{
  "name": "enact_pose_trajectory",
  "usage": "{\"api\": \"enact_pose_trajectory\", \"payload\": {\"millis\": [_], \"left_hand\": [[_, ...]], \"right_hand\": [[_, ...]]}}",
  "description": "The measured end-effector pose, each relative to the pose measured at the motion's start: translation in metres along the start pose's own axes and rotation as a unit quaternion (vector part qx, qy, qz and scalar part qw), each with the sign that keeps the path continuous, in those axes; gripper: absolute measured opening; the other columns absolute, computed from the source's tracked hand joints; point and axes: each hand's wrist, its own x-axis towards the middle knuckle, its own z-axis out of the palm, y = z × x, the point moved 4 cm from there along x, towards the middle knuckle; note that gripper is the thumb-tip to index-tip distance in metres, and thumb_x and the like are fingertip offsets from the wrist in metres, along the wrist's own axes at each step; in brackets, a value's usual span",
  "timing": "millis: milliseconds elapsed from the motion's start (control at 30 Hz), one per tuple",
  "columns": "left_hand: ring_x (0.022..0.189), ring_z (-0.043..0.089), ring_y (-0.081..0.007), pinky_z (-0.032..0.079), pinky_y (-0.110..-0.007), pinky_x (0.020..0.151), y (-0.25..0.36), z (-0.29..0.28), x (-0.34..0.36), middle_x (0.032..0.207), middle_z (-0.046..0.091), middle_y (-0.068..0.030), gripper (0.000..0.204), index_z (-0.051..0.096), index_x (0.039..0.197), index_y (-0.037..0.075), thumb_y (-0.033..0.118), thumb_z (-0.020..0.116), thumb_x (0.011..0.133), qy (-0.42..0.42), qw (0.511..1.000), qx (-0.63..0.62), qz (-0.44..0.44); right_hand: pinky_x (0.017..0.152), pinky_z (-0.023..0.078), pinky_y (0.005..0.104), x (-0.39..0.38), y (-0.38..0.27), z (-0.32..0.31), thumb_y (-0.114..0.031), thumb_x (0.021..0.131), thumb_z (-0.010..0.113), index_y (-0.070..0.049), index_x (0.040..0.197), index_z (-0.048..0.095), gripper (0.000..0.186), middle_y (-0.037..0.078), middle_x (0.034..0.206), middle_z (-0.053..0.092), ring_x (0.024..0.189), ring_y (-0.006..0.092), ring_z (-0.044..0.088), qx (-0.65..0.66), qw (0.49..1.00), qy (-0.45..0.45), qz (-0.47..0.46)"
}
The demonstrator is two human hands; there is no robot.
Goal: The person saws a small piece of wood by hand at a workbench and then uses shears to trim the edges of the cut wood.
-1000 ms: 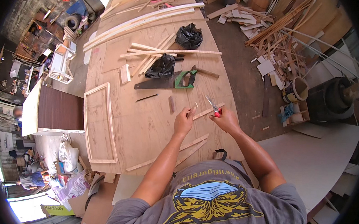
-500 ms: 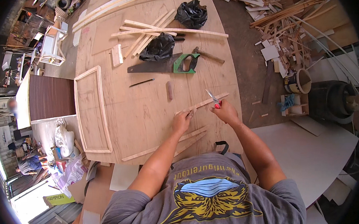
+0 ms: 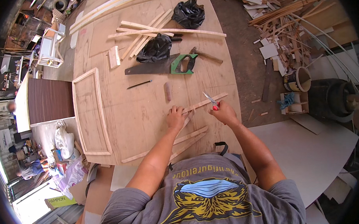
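My right hand (image 3: pixel 225 113) is closed round red-handled scissors (image 3: pixel 212 102), whose metal blades point up and to the left over a thin wooden strip (image 3: pixel 201 104). At the strip's left end my left hand (image 3: pixel 175 119) lies on the board with its fingers apart. A shorter wooden piece (image 3: pixel 187 120) slants down beside that hand. Two more strips lie nearer my body: a long strip (image 3: pixel 165 146) and a slanting strip (image 3: pixel 186 147). A small reddish-brown block (image 3: pixel 168 91) rests just beyond my left hand.
Farther up the plywood table (image 3: pixel 142 110) lie a green-handled handsaw (image 3: pixel 156 66), a hammer (image 3: pixel 209 56), a pencil (image 3: pixel 139 84), two black plastic bags (image 3: pixel 154 48) and crossed wooden sticks (image 3: pixel 199 32). A wooden frame (image 3: pixel 103 112) sits left. Offcuts (image 3: pixel 272 44) are piled on the right floor.
My left hand has shifted a little left and away from me along the strip, and its fingers have spread. My right hand keeps the scissors in nearly the same place.
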Motion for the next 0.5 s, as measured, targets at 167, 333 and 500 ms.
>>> {"api": "enact_pose_trajectory", "payload": {"millis": [167, 333, 500], "left_hand": [[0.109, 0.060, -0.0343, 0.052, -0.047, 0.087, 0.000, -0.004, 0.009, 0.116, 0.060, -0.0112, 0.033, 0.065, 0.114, 0.013, 0.031, 0.075, 0.088, -0.037, 0.998, 0.052, 0.025], [0.109, 0.060, -0.0357, 0.052, -0.048, 0.090, -0.009, -0.011, 0.016, 0.116, 0.062, -0.0120, 0.033, 0.062, 0.116, 0.010, 0.028, 0.071, 0.090, -0.041, 0.996, 0.058, 0.045], [0.109, 0.060, -0.0374, 0.050, -0.047, 0.092, 0.010, -0.033, 0.011, 0.115, 0.061, -0.0156, 0.030, 0.062, 0.114, 0.006, 0.027, 0.067, 0.094, -0.049, 0.995, -0.075, 0.038]], "right_hand": [[0.062, 0.056, 0.0453, -0.006, -0.002, -0.005, -0.054, 0.078, 0.078, 0.002, 0.100, 0.063, 0.062, 0.022, 0.081, 0.070, 0.064, 0.0333, 0.071, -0.002, 1.000, -0.012, 0.012], [0.059, 0.055, 0.0449, -0.004, 0.003, -0.003, -0.055, 0.077, 0.079, 0.002, 0.100, 0.063, 0.063, 0.021, 0.079, 0.069, 0.062, 0.0316, 0.071, -0.006, 1.000, 0.007, -0.006], [0.058, 0.054, 0.0404, 0.016, 0.023, 0.005, -0.043, 0.079, 0.081, 0.002, 0.101, 0.063, 0.054, 0.019, 0.079, 0.070, 0.063, 0.0261, 0.070, 0.083, 0.994, 0.074, -0.008]]}}
